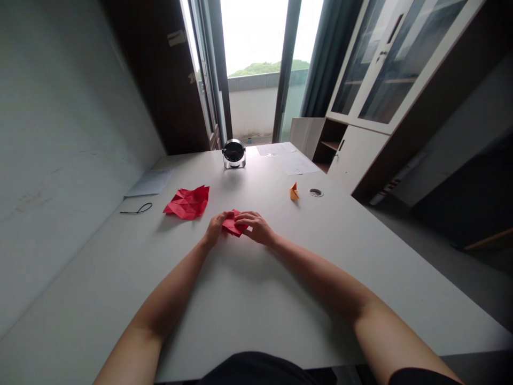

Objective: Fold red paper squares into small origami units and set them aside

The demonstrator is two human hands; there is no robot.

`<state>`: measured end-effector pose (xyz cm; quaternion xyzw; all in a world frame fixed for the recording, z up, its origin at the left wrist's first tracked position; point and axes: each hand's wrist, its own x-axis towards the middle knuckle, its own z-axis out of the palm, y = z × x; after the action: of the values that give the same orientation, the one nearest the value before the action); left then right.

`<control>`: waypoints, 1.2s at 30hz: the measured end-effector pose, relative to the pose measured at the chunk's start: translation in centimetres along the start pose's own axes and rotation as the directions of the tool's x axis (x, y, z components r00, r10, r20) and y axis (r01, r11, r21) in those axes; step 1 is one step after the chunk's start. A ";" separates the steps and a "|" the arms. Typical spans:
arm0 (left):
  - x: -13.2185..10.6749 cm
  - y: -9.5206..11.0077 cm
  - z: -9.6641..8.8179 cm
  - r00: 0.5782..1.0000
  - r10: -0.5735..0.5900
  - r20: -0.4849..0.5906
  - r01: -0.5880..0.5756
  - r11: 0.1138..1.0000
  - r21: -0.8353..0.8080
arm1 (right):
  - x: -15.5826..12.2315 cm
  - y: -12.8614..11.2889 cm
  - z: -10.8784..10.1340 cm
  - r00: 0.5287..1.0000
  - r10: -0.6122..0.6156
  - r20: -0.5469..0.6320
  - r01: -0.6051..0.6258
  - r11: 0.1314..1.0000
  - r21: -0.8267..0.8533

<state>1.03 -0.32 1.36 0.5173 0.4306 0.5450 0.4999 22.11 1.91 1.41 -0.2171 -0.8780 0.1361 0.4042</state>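
Note:
Between my two hands, near the middle of the white table, is a small folded piece of red paper (pixel 233 226). My left hand (pixel 216 226) grips its left edge, with the thumb side against the paper. My right hand (pixel 257 226) lies over the right side, its fingers curved across the top and pressing on it. Parts of the folds are hidden under the fingers. Farther left lies a larger creased sheet of red paper (pixel 186 203), opened out and uneven. A small orange folded paper figure (pixel 294 191) stands to the right, beyond my right hand.
The white table (pixel 240 299) meets a wall on the left. At its back stands a small round black-and-silver device (pixel 233 154). Papers (pixel 294 162) lie back right, another sheet (pixel 149 183) at left. A black cable tie (pixel 137 209) and a round table hole (pixel 316 192) flank the work.

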 end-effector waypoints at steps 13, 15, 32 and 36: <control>0.2 -0.3 0.0 0.997 -0.012 0.074 0.004 0.995 0.103 | 0.0 0.9 0.4 0.974 0.207 -0.088 -0.193 0.971 0.141; 0.1 -0.3 0.0 0.994 0.003 0.108 -0.016 0.993 0.121 | 0.0 1.1 0.4 0.960 0.261 -0.098 -0.245 0.957 0.154; -0.1 -1.5 0.5 0.975 0.003 0.222 -0.014 0.999 0.046 | -0.3 1.2 0.8 0.858 0.506 -0.083 -0.471 0.841 0.267; -0.3 -1.2 0.5 0.973 -0.018 0.230 0.010 0.999 0.039 | -0.2 1.2 0.6 0.838 0.537 -0.092 -0.496 0.822 0.279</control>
<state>1.60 -0.47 0.17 0.5833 0.3835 0.4696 0.5405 22.07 2.84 0.36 -0.4067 -0.7253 0.3290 0.4476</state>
